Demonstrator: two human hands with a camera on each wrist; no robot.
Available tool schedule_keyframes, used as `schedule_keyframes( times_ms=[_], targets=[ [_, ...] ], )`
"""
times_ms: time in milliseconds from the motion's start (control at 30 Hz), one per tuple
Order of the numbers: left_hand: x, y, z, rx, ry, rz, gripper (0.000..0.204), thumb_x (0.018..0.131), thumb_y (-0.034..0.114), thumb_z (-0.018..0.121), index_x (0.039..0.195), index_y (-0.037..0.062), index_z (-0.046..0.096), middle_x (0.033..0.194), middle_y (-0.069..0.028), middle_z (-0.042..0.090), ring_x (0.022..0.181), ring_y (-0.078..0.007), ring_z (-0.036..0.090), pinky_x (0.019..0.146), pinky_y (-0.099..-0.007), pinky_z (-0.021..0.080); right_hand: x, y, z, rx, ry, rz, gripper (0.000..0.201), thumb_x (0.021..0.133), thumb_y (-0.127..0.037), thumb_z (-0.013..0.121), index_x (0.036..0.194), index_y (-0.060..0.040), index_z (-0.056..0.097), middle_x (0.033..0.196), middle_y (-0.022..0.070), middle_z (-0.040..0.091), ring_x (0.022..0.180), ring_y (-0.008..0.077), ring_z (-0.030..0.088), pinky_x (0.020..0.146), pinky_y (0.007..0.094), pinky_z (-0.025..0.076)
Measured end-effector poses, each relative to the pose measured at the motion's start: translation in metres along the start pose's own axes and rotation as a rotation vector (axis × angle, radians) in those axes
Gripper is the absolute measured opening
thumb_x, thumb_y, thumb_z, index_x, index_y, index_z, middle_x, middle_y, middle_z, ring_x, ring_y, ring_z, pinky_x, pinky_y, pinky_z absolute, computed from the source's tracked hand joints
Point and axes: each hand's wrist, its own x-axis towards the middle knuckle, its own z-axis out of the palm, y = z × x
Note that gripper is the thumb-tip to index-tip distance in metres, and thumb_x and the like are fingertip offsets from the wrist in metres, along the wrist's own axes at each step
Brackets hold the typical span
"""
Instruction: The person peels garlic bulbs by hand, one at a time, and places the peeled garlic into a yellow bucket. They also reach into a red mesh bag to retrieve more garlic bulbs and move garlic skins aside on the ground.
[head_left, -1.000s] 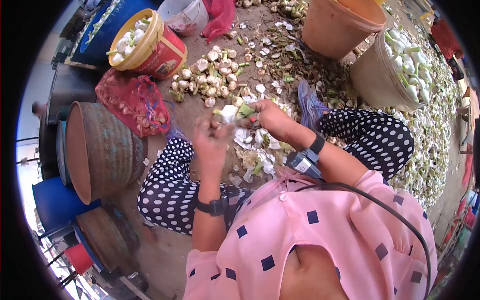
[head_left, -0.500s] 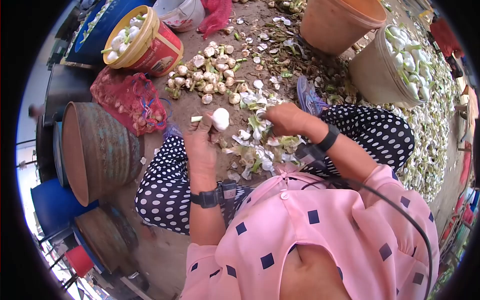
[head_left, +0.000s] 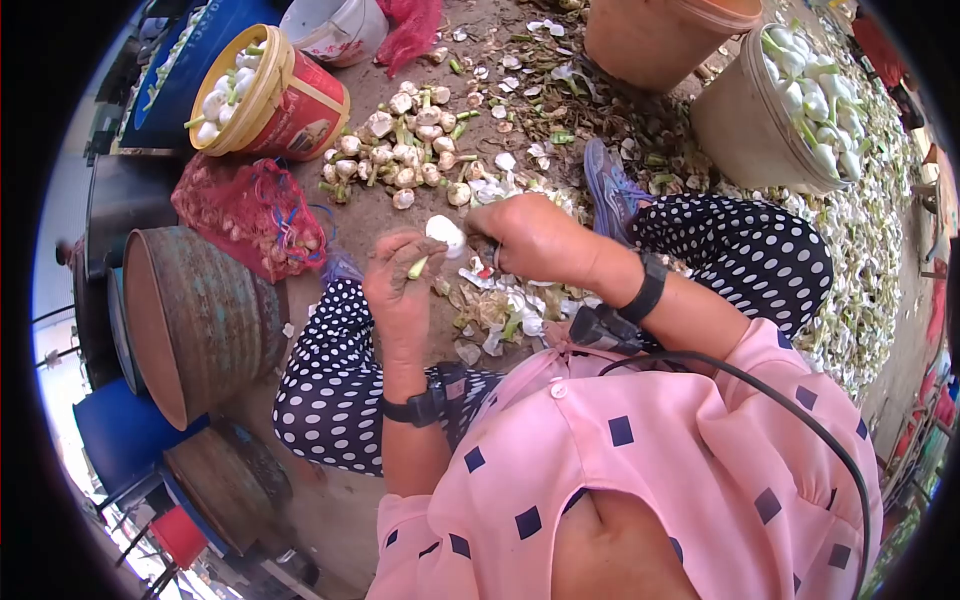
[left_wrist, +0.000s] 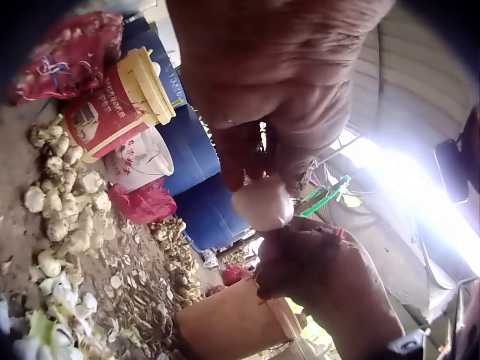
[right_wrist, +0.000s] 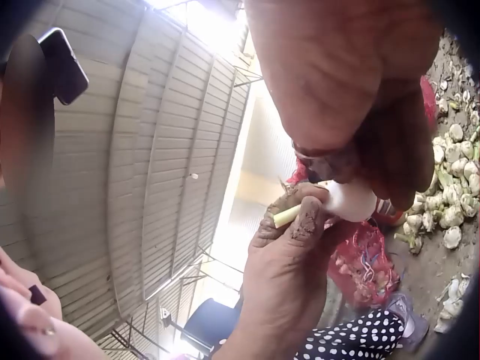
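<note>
The left hand point(head_left: 397, 285) pinches a peeled white garlic bulb point(head_left: 446, 236) by its short green stem point(head_left: 417, 268). Close against the bulb's other side is the right hand point(head_left: 530, 238), fingers curled round a small red item point(head_left: 485, 272), mostly hidden. In the left wrist view, the bulb point(left_wrist: 262, 203) sits between the left hand point(left_wrist: 270, 75) above and the right hand point(left_wrist: 322, 262) below. Soil marks the left fingertips in the right wrist view, where the right hand point(right_wrist: 352, 82) partly covers the bulb point(right_wrist: 351, 200).
Unpeeled bulbs point(head_left: 405, 150) lie heaped on the ground beyond the hands, with loose skins point(head_left: 515, 305) nearer. A yellow-rimmed bucket point(head_left: 300, 105) and a pale bucket point(head_left: 745, 125) hold white bulbs. A red net bag point(head_left: 235, 215) and rusty drum point(head_left: 205, 315) stand left.
Half a second ago the hands were apart; the right hand has moved left to the bulb. The left hand has turned the bulb so its stem points down towards the body.
</note>
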Motion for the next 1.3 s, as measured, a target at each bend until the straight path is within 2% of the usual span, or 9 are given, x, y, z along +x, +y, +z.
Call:
schedule_keyframes(
  times_ms=[133, 200, 467, 600, 800, 833, 933, 1200, 1300],
  targets=[
    [0.003, -0.003, -0.006, -0.105, 0.019, 0.014, 0.012, 0.072, 0.000, 0.067, 0.084, -0.0005, 0.063, 0.092, -0.0056, 0.056, 0.091, -0.0185, 0.054, 0.083, -0.0288, 0.043, -0.005, -0.001, 0.015, -0.034, 0.103, -0.069, 0.014, 0.069, -0.008, 0.060, 0.082, -0.0017, 0.059, 0.070, 0.0163, 0.062, 0.063, 0.0311, 0.062, 0.056, 0.0396, 0.049],
    [0.001, -0.008, -0.009, -0.153, 0.030, 0.000, 0.012, 0.073, 0.002, 0.067, 0.084, -0.0003, 0.063, 0.094, -0.0056, 0.056, 0.094, -0.0196, 0.054, 0.085, -0.0301, 0.043, -0.005, -0.004, 0.011, 1.076, -0.059, 0.358, 0.016, 0.078, -0.007, 0.058, 0.093, -0.0003, 0.061, 0.072, 0.0106, 0.064, 0.062, 0.0218, 0.064, 0.054, 0.0316, 0.051],
    [0.007, -0.012, 0.005, -0.599, 0.021, -0.250, 0.040, 0.070, 0.015, 0.074, 0.104, 0.0026, 0.058, 0.110, -0.0080, 0.054, 0.104, -0.0243, 0.052, 0.092, -0.0394, 0.043, 0.006, -0.006, -0.002, 1.346, -0.068, 0.466, 0.040, 0.080, -0.007, 0.063, 0.117, -0.0001, 0.050, 0.092, 0.0122, 0.061, 0.072, 0.0169, 0.064, 0.059, 0.0268, 0.053],
    [0.021, -0.020, 0.000, -0.630, 0.173, -0.141, 0.051, 0.079, 0.009, 0.064, 0.125, 0.0051, 0.043, 0.113, -0.0078, 0.053, 0.103, -0.0224, 0.054, 0.093, -0.0380, 0.044, 0.020, 0.062, -0.075, 1.342, 0.419, 0.024, 0.025, 0.087, -0.013, 0.052, 0.104, 0.0047, 0.052, 0.088, 0.0090, 0.059, 0.070, 0.0088, 0.057, 0.061, 0.0165, 0.048],
    [0.004, -0.080, -0.012, -0.789, 0.507, -0.544, 0.035, 0.085, 0.006, 0.057, 0.118, 0.0027, 0.047, 0.094, -0.0067, 0.057, 0.083, -0.0173, 0.058, 0.071, -0.0277, 0.050, 0.106, 0.158, -0.095, 0.691, 0.431, -0.317, 0.016, 0.087, -0.011, 0.048, 0.088, -0.0041, 0.062, 0.087, 0.0065, 0.061, 0.065, 0.0150, 0.056, 0.059, 0.0256, 0.045],
    [0.000, -0.089, -0.012, -0.789, 0.529, -0.557, 0.035, 0.085, 0.006, 0.057, 0.118, 0.0027, 0.047, 0.094, -0.0067, 0.057, 0.083, -0.0173, 0.058, 0.071, -0.0277, 0.050, 0.106, 0.164, -0.054, 0.074, 0.244, 0.103, 0.016, 0.085, -0.009, 0.050, 0.089, -0.0037, 0.065, 0.087, 0.0079, 0.063, 0.068, 0.0151, 0.057, 0.065, 0.0253, 0.047],
    [-0.007, -0.109, -0.009, -0.749, 0.556, -0.680, 0.030, 0.085, 0.006, 0.057, 0.114, 0.0023, 0.049, 0.087, -0.0052, 0.057, 0.077, -0.0149, 0.058, 0.066, -0.0251, 0.049, 0.141, 0.171, 0.072, 0.319, -0.249, 0.595, 0.038, 0.075, -0.021, 0.066, 0.110, -0.0090, 0.061, 0.097, 0.0109, 0.066, 0.085, 0.0203, 0.063, 0.077, 0.0352, 0.049],
    [-0.012, -0.151, -0.001, -0.642, 0.412, -0.979, 0.034, 0.083, 0.005, 0.058, 0.116, 0.0023, 0.050, 0.092, -0.0033, 0.059, 0.085, -0.0146, 0.058, 0.072, -0.0256, 0.048, 0.166, 0.226, 0.198, -0.118, -0.108, 0.382, 0.027, 0.072, -0.016, 0.058, 0.098, -0.0115, 0.064, 0.093, 0.0181, 0.063, 0.085, 0.0350, 0.059, 0.075, 0.0403, 0.048],
    [-0.012, -0.163, 0.005, -0.122, 0.201, -0.763, 0.055, 0.081, 0.010, 0.064, 0.130, -0.0013, 0.040, 0.121, -0.0091, 0.050, 0.100, -0.0152, 0.053, 0.086, -0.0271, 0.044, 0.162, 0.174, 0.160, 0.550, -0.210, 0.579, 0.019, 0.081, -0.016, 0.056, 0.094, -0.0045, 0.064, 0.081, 0.0119, 0.064, 0.070, 0.0245, 0.062, 0.065, 0.0342, 0.050]
  ],
)
